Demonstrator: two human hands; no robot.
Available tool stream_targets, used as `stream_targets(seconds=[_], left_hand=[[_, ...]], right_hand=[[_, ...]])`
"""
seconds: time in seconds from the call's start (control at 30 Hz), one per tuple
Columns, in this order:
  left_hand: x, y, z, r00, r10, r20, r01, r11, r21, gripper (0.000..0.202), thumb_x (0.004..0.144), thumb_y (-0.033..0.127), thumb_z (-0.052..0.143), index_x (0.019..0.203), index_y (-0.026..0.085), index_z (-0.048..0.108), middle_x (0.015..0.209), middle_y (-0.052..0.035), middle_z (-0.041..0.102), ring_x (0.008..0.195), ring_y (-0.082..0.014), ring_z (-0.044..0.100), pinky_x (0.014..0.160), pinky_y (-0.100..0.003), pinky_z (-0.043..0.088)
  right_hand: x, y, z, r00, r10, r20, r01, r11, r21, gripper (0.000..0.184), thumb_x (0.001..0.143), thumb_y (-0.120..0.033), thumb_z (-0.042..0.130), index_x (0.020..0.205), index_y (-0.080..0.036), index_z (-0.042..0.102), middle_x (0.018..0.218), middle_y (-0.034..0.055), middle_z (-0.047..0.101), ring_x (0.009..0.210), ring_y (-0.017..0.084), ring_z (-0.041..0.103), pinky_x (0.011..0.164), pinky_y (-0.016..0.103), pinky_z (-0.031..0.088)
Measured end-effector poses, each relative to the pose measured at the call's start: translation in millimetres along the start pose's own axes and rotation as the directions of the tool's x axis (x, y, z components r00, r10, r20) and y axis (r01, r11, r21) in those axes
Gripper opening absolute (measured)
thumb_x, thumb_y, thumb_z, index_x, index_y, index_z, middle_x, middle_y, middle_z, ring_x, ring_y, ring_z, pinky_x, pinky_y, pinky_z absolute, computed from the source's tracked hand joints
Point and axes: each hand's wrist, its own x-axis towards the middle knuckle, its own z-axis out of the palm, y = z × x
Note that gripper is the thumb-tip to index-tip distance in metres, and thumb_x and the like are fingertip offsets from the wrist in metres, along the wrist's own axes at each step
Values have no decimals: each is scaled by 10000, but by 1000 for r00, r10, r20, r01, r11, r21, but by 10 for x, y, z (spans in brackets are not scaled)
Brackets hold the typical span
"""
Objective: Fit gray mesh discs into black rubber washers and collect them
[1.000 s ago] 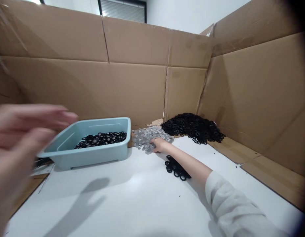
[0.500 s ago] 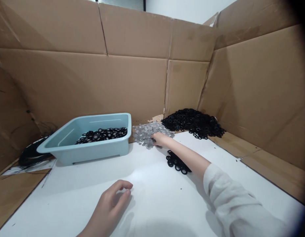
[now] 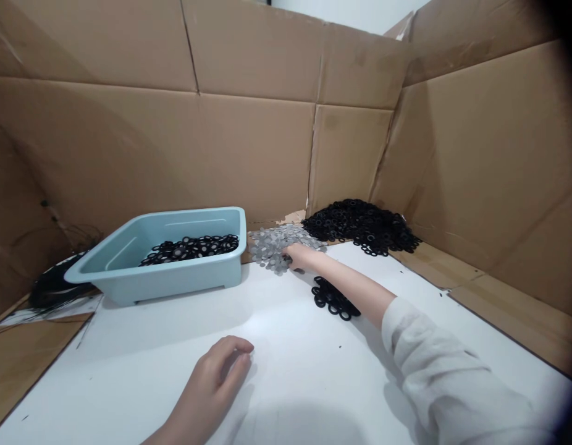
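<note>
**Right hand working at the grey disc pile**

The right hand [image 3: 299, 256] is reaching far across the white table [image 3: 290, 352], and its fingertips are pressing into the near edge of the pile of grey discs [image 3: 270, 244]. That pile is lying at the far middle, between the blue tray [image 3: 175, 284] on the left and the large heap of black rings [image 3: 360, 225] on the right. Whether the fingers are pinching a disc is not showing. The forearm is lying just beside a small cluster of black rings [image 3: 330, 298]. The left hand [image 3: 216, 377] is resting near, loosely curled, gripping nothing. In my judgement, doing this well is calling for light fingertips working from the pile's edge and a forearm kept clear of the cluster, so that nothing is scattering.
</note>
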Motion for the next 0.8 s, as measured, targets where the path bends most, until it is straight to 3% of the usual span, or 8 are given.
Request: stream_targets(seconds=[0.43, 0.8], left_hand=[[2, 25, 9, 999, 35, 9, -35, 998, 48, 220, 872, 369, 379, 867, 225, 546, 839, -29, 597, 765, -180, 552, 679, -289, 413], [9, 87, 13, 993, 115, 2, -115, 988, 103, 259, 877, 336, 351, 769, 209, 548, 782, -40, 597, 772, -195, 552, 706, -312, 424]], right_hand=[[-21, -87, 93, 994, -53, -99, 41, 992, -115, 289, 801, -64, 427, 1063, -84, 546, 999, 181, 622, 958, 251, 585, 760, 277, 430], [-30, -153, 81, 991, -53, -126, 35, 989, -141, 273, 796, -22, 438, 1043, -71, 546, 972, 187, 625, 967, 255, 581, 771, 285, 437]])
